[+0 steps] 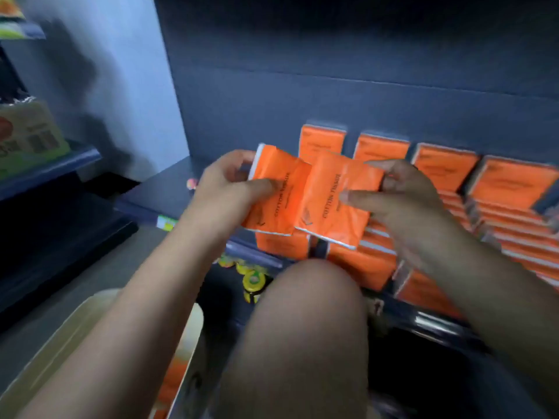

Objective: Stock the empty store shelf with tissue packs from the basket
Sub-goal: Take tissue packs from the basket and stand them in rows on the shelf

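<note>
Closest in, a bare knee point(302, 328) fills the lower middle, and the cream basket point(193, 322) at the lower left shows more orange packs inside (so the job is, by my reckoning, well along but not done). The step in hand looks like setting two packs onto the shelf at once. To do it well, keep each pack square to the rows and lower them one at a time into the free space at the left end rather than dropping both together. Let go only when the bottom edge rests on the board. The thin wrappers will likely slide on each other, so a light, even pinch should serve. The left hand point(230, 182) grips the left tissue pack point(278, 201), with the thumb laid across its printed face and the other fingers curled behind its upper left corner. The right hand point(402, 195) pinches the right tissue pack point(335, 207), with the thumb pressed on the face near the right edge and the forefinger hooked over the upper right corner. Its remaining fingers are loosely bent below and hold nothing. The two packs meet along their inner edges and are held tilted above the front rows. Beyond them the dark blue shelf point(163, 192) carries rows of stocked packs point(514, 189) from its front lip back to the rear panel point(332, 86), with bare board at its left end.
</note>
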Demonstrator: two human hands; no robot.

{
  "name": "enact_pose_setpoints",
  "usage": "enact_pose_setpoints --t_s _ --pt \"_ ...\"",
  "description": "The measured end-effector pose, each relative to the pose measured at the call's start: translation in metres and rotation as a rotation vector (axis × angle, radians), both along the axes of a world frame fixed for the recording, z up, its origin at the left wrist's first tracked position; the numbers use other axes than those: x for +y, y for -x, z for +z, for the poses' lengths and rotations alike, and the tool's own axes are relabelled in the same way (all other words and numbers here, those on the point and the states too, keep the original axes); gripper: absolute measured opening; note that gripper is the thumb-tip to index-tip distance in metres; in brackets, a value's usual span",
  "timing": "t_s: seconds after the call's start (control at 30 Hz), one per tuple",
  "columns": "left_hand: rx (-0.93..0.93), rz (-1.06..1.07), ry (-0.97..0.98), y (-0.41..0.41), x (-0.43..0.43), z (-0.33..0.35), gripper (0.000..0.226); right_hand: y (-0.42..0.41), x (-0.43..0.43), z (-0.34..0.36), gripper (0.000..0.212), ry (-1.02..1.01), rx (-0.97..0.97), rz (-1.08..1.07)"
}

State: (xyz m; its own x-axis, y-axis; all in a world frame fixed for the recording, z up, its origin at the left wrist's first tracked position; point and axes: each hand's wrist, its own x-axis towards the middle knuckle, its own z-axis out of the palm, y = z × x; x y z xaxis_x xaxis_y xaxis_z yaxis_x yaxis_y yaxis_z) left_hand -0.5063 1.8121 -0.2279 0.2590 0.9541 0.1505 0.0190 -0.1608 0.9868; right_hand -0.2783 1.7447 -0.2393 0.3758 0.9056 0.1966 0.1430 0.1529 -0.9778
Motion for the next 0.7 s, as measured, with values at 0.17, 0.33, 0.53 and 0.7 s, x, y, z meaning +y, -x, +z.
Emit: enact_pose_setpoints --t_s 0.17,0.33,0.53,0.7 --pt "-0.040 -0.237 0.004 -0.131 -0.011 0.035 0.031 -0.109 -0.068 0.002 0.048 -0.147 0.167 -0.265" --pt "-0.027 -0.469 0.010 -0.247 -0.033 0.046 0.046 -0.189 -0.123 -0.002 0.041 -0.183 0.106 -0.488" --pt "-0.093 -0.564 0.061 -0.318 -0.034 0.020 0.027 -0.262 -0.162 -0.012 0.050 -0.072 0.060 -0.620" --pt "0.009 -0.563 -0.020 -0.336 -0.031 -0.003 0.019 -0.310 -0.165 -0.023 0.042 0.006 -0.073 -0.732"
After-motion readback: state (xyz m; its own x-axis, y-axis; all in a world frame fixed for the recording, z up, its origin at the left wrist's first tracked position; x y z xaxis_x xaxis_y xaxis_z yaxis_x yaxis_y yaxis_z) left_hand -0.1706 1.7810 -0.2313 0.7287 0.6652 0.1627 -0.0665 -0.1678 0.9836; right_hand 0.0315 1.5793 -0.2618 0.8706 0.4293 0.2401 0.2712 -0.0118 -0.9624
